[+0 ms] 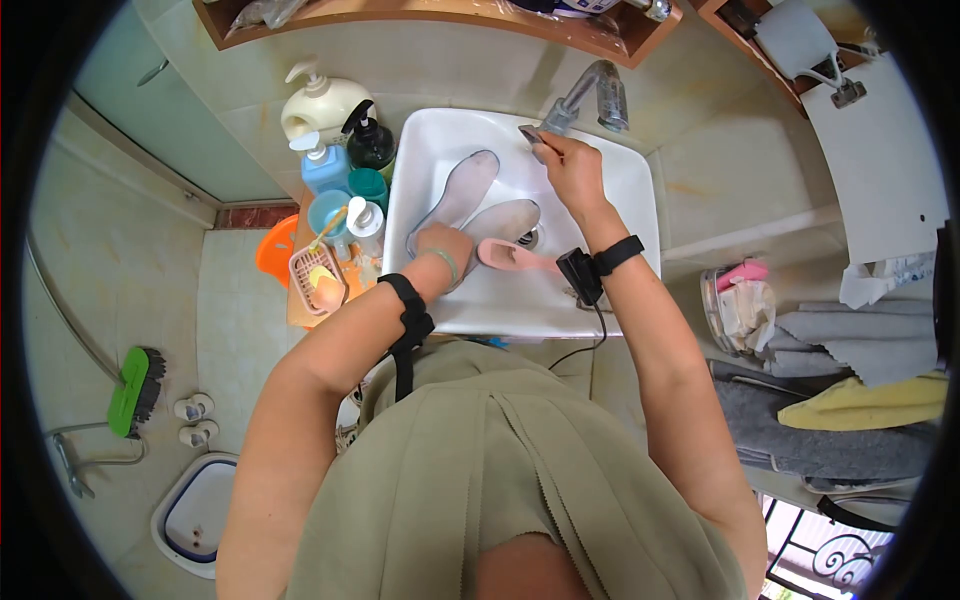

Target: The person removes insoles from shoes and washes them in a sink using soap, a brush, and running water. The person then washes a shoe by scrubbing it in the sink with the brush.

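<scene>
Two pale, translucent shoe insoles lie in the white sink. My left hand is closed at the lower end of the second insole, and its fingertips are partly hidden. A pink brush rests to the right of that hand, near the drain. At the back of the sink, my right hand pinches the flat faucet handle. The metal faucet curves to the right behind it.
Pump bottles and a blue cup crowd the left ledge, with a pink soap basket in front. A wooden shelf overhangs the back. Towels hang at right. A green brush is at far left.
</scene>
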Demonstrator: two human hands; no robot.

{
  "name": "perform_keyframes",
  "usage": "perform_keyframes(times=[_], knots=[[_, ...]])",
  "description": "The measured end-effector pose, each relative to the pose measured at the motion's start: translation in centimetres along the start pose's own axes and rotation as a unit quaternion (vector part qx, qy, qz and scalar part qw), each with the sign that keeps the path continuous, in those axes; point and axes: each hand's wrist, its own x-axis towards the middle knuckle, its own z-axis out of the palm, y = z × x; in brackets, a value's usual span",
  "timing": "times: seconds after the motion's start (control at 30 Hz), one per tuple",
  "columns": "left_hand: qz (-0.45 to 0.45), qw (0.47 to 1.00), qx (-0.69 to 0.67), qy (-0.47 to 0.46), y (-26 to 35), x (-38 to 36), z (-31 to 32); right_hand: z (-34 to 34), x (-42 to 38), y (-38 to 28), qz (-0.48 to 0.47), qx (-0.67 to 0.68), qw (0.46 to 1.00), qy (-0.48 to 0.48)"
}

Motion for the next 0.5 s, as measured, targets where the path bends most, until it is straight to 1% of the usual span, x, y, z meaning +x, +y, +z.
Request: perform_keyframes(times=[0.03, 0.07, 0.1, 0.13, 0.27, 0.33, 0.4, 0.43, 0.47, 0.5], knots=[[-0.002, 1.0, -0.02, -0.021, 0.1, 0.1, -0.1, -0.1, 0.2, -0.4, 0.0, 0.0, 1.0, 0.0], [-0.002, 1.0, -0.02, -0.022, 0.2, 0.3, 0.0, -0.1, 0.5, -0.8, 0.018, 0.032, 0.999, 0.007], [-0.037, 0.998, -0.058, -0.011, 0.3, 0.8, 0.6, 0.0, 0.7, -0.9, 0.036, 0.065, 0.997, 0.014], [-0.073, 0.993, -0.097, -0.003, 0.5, 1.2, 1.3, 0.3, 1.0, -0.6, 0.037, 0.066, 0.997, 0.012], [-0.066, 0.995, -0.073, -0.004, 0.0, 2.1, 2.8, 0.6, 1.4, -0.3, 0.058, 0.096, 0.994, -0.018], [-0.033, 0.997, -0.054, -0.051, 0.2, 1.7, 1.7, 0.6, 1.2, 0.0, 0.068, 0.105, 0.992, -0.019], [-0.021, 0.996, -0.057, -0.058, 0.4, 1.7, 1.3, 0.8, 0.6, -0.2, 0.066, 0.16, 0.985, -0.002], [-0.014, 0.996, -0.062, -0.067, 0.4, 1.6, 1.2, 0.4, 0.3, -0.6, 0.071, 0.159, 0.985, -0.008], [-0.014, 0.996, -0.062, -0.065, 0.4, 1.5, 1.3, 0.2, -0.3, -0.6, 0.069, 0.159, 0.985, -0.008], [-0.018, 0.996, -0.076, -0.04, 0.4, 1.2, 1.4, 0.4, -0.9, -0.2, 0.062, 0.15, 0.987, 0.001]])
